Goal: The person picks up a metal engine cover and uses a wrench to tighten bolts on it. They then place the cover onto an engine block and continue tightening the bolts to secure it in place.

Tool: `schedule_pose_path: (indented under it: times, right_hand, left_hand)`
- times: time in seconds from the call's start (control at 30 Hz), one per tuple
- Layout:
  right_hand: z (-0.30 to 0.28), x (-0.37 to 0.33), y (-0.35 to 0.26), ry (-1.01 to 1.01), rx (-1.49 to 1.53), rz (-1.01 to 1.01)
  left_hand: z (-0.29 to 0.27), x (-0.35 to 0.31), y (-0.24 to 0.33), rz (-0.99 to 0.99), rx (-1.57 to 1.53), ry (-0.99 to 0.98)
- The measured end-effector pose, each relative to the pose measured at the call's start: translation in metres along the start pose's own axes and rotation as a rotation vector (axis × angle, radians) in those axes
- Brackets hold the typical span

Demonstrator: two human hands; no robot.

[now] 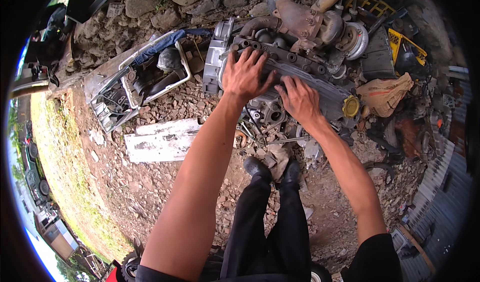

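Observation:
Both my hands rest on a dirty grey engine (pixel 300 64). My left hand (pixel 245 77) lies with fingers spread over the left end of the long valve cover (pixel 325 89). Close to its right, my right hand (pixel 300 98) touches the cover's near edge, fingers apart and slightly bent. I see nothing held in either hand. A yellow oil filler cap (pixel 351 106) sits at the cover's right end. Behind it, a rusty exhaust manifold (pixel 299 21) and a turbocharger (pixel 352 39) are fixed to the engine's far side. Parts of the cover are hidden beneath my hands.
A stone wall (pixel 165 7) stands behind. Left lie a white-framed tray of parts (pixel 187 64) and a peeling white panel (pixel 162 141). A brown paper sack (pixel 386 94) and yellow crate (pixel 407 47) are at right. Tools and metal parts (pixel 245 132) lie near my feet on rubble.

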State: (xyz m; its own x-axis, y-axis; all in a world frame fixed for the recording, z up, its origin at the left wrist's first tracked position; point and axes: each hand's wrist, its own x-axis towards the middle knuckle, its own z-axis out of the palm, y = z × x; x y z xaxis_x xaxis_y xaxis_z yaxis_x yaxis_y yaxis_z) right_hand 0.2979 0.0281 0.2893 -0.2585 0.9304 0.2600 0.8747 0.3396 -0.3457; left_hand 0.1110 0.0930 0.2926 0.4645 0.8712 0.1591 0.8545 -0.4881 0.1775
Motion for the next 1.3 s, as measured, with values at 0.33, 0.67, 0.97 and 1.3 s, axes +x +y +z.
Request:
schedule_pose_path:
  times: [0.33, 0.67, 0.97, 1.3]
  right_hand:
    - [-0.033, 0.013, 0.077, 0.142, -0.218, 0.249]
    - [-0.073, -0.039, 0.084, -0.308, -0.467, 0.25]
    - [-0.061, -0.057, 0.086, -0.477, -0.529, 0.099]
    - [-0.05, -0.094, 0.06, -0.415, -0.374, 0.069]
  left_hand:
    - [-0.001, -0.002, -0.004, 0.01, 0.05, 0.007]
    - [0.0, -0.003, -0.006, -0.024, 0.035, -0.089]
    - [-0.004, -0.002, -0.004, -0.002, 0.019, -0.064]
    - [-0.005, 0.001, -0.001, -0.022, 0.05, -0.132]
